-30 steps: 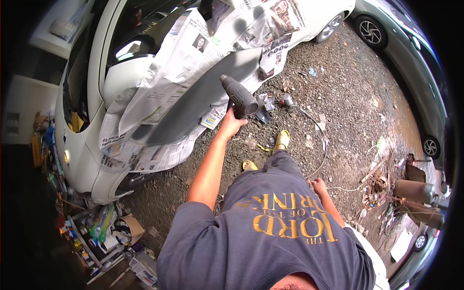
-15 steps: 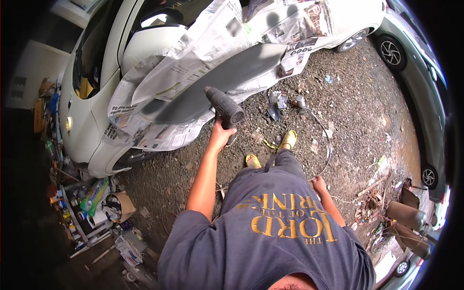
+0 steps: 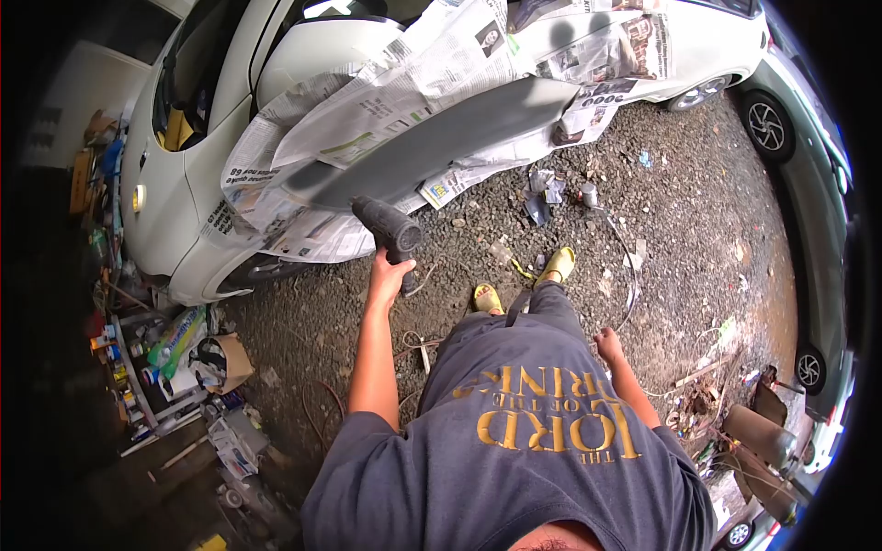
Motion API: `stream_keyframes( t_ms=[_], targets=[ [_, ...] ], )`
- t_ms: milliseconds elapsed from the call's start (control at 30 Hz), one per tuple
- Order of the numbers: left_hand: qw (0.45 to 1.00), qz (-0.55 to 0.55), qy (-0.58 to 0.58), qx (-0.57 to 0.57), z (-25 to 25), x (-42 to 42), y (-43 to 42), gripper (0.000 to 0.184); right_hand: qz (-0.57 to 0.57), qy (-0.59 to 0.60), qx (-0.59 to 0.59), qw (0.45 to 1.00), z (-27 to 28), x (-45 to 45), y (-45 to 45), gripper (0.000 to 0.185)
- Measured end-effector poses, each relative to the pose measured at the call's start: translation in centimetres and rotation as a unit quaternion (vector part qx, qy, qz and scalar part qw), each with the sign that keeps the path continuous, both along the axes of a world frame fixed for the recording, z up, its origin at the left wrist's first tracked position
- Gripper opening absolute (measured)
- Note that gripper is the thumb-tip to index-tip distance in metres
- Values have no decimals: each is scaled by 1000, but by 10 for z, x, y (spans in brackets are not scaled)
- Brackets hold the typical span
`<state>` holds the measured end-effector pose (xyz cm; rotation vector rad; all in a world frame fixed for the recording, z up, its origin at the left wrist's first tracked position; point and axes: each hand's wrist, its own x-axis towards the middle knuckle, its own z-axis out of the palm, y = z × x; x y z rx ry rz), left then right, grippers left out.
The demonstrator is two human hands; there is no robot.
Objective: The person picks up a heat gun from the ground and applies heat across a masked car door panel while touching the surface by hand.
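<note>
Left hand [image 3: 390, 273] closed around the handle of a heat gun [image 3: 386, 226], nozzle near the gray panel [image 3: 459, 133] of a newspaper-masked white car [image 3: 175, 216]; right hand [image 3: 608, 345] hanging above gravel [image 3: 698, 230], its grip indeterminable

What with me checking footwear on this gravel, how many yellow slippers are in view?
2. The left slipper is on the left foot; the right slipper is on the right foot, farther forward. Others may be hidden in the clutter.
</note>
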<state>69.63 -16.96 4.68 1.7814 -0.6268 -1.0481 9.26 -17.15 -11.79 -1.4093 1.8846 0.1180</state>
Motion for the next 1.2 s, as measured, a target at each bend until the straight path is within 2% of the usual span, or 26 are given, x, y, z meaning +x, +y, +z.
stream_keyframes(
  t_ms=[133,167,467,700,800,833,933,967,1100,1200],
  targets=[
    [1000,27,5,-3,-1,11,13,48,17,5,2,1000,-3,5,-9,51],
    [999,27,32,19,1,14,15,55,18,3,2,1000,-6,3,-11,51],
    [999,-17,8,36,9,4,-8,55,-9,-33,-9,999,-28,-12,-6,50],
    [996,-89,-18,15,8,-31,-52,60,-49,-15,-10,999,4,-14,5,48],
    [994,-108,-27,-9,12,-51,-74,55,-81,-28,7,996,17,-18,11,47],
    [991,-127,-32,-4,19,-59,-82,58,45,-21,-21,999,8,-29,19,47],
    [987,-155,-20,-45,19,-79,-107,60,-121,-16,2,992,-16,-41,33,48],
    [982,-176,-44,-52,17,-84,-116,63,-142,-25,10,989,-21,-45,38,49],
    [975,-219,-19,-22,28,-113,-153,65,-144,-1,-10,989,-11,-47,54,48],
    [969,-239,-40,-39,24,-135,-179,65,-166,26,39,985,44,-28,52,46]
  ],
)
